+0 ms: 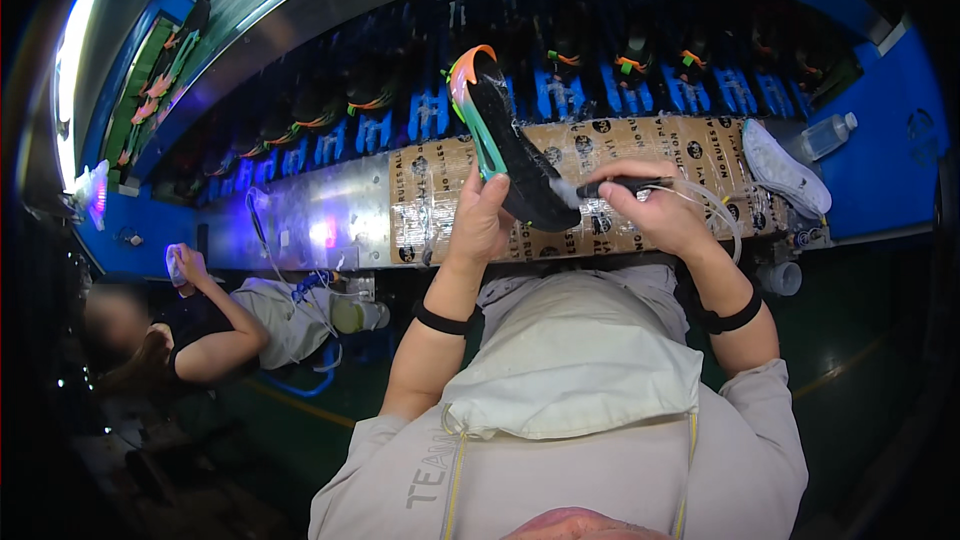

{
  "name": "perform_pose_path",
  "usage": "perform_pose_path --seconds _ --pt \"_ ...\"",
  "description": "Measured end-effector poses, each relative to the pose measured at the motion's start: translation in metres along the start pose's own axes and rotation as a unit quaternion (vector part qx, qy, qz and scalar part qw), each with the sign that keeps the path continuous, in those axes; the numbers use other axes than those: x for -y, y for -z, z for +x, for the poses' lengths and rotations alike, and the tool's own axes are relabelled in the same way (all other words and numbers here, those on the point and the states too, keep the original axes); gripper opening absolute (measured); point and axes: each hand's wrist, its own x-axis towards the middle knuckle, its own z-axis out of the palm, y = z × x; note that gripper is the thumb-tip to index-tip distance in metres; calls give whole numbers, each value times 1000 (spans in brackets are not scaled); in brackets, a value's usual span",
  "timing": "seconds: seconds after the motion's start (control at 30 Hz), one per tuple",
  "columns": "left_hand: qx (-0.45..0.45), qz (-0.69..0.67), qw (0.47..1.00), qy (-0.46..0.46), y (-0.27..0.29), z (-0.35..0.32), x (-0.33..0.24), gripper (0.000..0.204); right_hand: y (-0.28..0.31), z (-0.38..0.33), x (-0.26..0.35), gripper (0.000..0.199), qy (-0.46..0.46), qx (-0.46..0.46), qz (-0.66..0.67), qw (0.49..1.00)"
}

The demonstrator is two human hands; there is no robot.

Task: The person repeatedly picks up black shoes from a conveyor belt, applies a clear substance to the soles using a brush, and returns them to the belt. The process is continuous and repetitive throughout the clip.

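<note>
My left hand (482, 220) holds up a shoe (525, 165) by its lower side, thumb on its teal edge. The shoe is black along its length, with teal and orange at its upper end; its black lower end points toward me. My right hand (655, 212) is closed around the black handle of a brush (625, 185) with a clear tube (722, 208) running from it. Pale bristles meet the black lower end of the shoe. Beneath both hands lies a printed cardboard sheet (430, 195).
At the right of the bench lies a white shoe-shaped piece (785, 168), beside a clear plastic bottle (828, 135). Behind the cardboard runs a row of blue racks (558, 95) holding dark shoes. To my left sits a co-worker (215, 340) with a pale object in hand.
</note>
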Motion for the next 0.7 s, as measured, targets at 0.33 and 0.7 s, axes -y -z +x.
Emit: perform_pose_path --seconds 0.33,0.7 --pt "-38 -132 980 142 33 -13 0 80 -1 -19 -87 26 -32 -219 0 975" --pt "279 -118 951 66 -203 154 -147 81 -26 -54 -169 35 -3 -261 -60 963"
